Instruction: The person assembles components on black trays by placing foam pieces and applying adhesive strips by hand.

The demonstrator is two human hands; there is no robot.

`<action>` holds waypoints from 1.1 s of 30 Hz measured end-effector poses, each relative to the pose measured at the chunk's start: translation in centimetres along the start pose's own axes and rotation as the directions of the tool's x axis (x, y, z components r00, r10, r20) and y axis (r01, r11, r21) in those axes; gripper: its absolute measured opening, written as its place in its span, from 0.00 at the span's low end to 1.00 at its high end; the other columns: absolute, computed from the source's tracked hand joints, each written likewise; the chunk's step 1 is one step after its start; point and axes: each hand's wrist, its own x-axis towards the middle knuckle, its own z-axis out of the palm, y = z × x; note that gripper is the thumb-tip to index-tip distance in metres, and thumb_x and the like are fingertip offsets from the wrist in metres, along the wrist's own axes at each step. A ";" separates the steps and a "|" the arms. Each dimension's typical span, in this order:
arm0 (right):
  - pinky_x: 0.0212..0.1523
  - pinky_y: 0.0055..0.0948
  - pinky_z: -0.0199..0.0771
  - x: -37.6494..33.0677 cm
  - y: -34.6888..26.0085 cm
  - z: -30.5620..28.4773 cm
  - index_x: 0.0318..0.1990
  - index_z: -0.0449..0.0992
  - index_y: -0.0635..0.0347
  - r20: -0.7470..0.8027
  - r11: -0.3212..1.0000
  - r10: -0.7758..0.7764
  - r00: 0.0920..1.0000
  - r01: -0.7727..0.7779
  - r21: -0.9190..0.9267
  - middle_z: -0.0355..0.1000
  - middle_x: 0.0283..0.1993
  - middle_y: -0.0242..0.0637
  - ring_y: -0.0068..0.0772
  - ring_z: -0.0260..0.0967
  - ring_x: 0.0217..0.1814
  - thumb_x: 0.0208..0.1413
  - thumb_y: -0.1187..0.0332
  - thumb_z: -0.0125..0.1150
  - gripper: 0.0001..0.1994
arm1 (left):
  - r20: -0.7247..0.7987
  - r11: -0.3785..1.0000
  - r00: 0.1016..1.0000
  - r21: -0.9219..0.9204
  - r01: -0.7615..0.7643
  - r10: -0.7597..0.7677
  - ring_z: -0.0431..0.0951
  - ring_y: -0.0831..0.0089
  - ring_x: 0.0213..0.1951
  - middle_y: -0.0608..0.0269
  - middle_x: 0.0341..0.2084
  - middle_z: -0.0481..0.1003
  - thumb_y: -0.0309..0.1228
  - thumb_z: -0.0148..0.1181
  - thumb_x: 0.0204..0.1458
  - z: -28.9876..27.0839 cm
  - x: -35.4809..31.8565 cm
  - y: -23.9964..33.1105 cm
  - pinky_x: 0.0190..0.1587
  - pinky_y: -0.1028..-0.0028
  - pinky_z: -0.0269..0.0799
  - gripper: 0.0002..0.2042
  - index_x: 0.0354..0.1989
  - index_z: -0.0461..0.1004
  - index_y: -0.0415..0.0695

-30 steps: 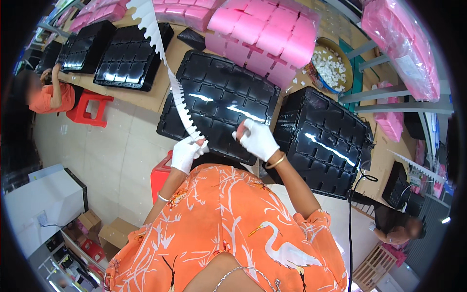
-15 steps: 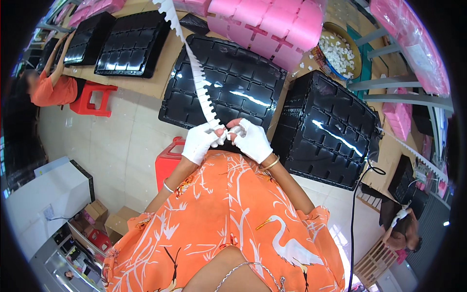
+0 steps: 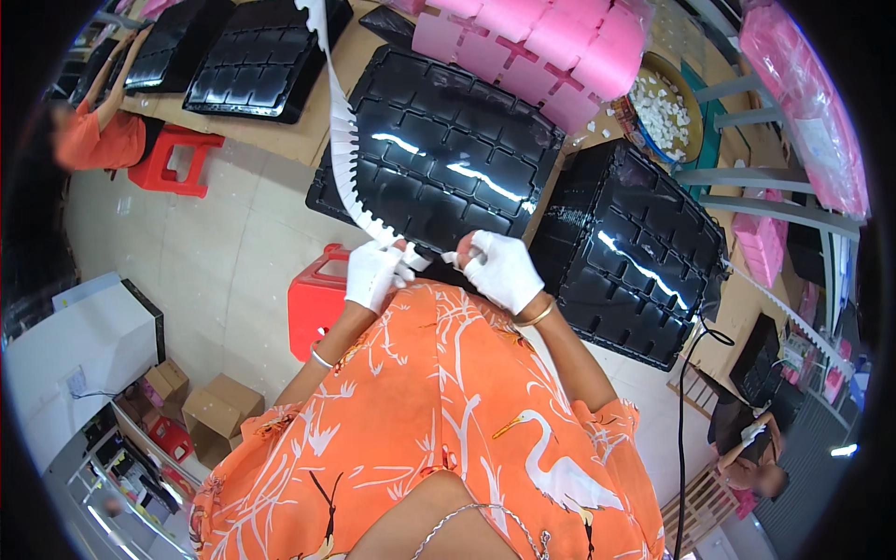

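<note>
A long white notched strip (image 3: 343, 154) hangs down in a curve over a black plastic tray (image 3: 448, 140). Its lower end reaches my left hand (image 3: 375, 274), whose fingers are closed on it. Just to the right, apart from the left, my right hand (image 3: 505, 273) is curled in a pinch around what looks like a small white piece (image 3: 451, 258). Both hands wear white gloves with some fingertips bare. They are above my lap, at the near edge of the tray.
Another stack of black trays (image 3: 625, 252) stands to the right. Pink foam blocks (image 3: 532, 56) and a round tub (image 3: 693, 131) of small white pieces lie beyond. A red stool (image 3: 313, 303) is at my left. People (image 3: 98, 140) work at the far left and lower right.
My hands have moved apart, the right one going rightward from the strip's end. The strip has swung left and now bows in a curve. The whole view has shifted slightly.
</note>
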 end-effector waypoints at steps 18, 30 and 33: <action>0.38 0.44 0.77 2.3 3.8 -0.2 0.31 0.76 0.58 0.074 0.777 0.022 0.997 0.029 -0.629 0.78 0.33 0.46 0.50 0.78 0.38 0.53 0.66 0.61 0.06 | -0.207 0.945 0.962 0.308 -0.110 0.179 0.72 0.80 0.19 0.64 0.20 0.78 0.35 0.62 0.56 -7.0 2.8 -5.2 0.22 0.77 0.65 0.12 0.34 0.80 0.36; 0.39 0.45 0.77 2.2 4.7 0.7 0.30 0.76 0.60 0.137 0.749 -0.052 0.989 0.130 -0.650 0.77 0.33 0.47 0.52 0.77 0.37 0.52 0.70 0.58 0.04 | -0.145 0.966 0.978 0.231 -0.117 0.153 0.69 0.85 0.19 0.66 0.21 0.77 0.35 0.65 0.57 -5.1 2.7 -1.3 0.20 0.82 0.59 0.12 0.39 0.80 0.38; 0.36 0.43 0.78 1.9 4.6 0.5 0.28 0.75 0.60 0.089 0.784 -0.052 0.995 0.096 -0.613 0.77 0.31 0.47 0.49 0.78 0.35 0.50 0.71 0.58 0.03 | -0.134 0.974 0.983 0.203 -0.100 0.129 0.67 0.86 0.18 0.67 0.20 0.77 0.36 0.65 0.57 -4.7 2.6 -0.4 0.19 0.82 0.57 0.12 0.39 0.80 0.38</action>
